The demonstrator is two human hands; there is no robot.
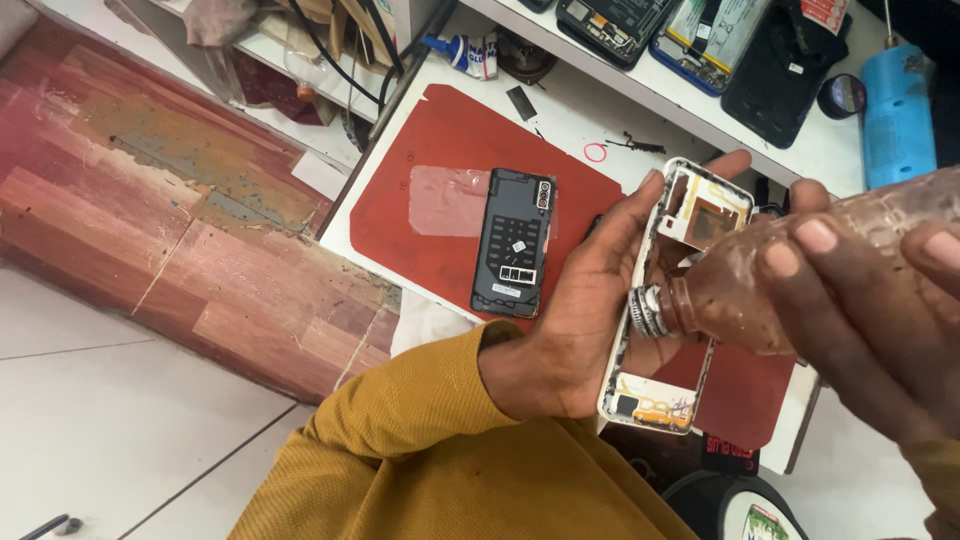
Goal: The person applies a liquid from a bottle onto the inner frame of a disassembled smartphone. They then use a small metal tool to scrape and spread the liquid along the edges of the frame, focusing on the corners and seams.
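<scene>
Phone frame (660, 300) gripped; bottle (790, 280) clasped.

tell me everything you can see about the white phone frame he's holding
The white phone frame is a bare, hollowed-out shell that looks like plastic, with a square camera cut-out near its top and an orange-yellow part at its bottom end. The red mat shows through its open middle. It is held tilted above the mat, cradled in the left hand, whose fingers wrap its upper edge. The capped neck of a clear, speckled plastic bottle, gripped by the right hand, points at its middle; whether they touch is unclear.
</scene>
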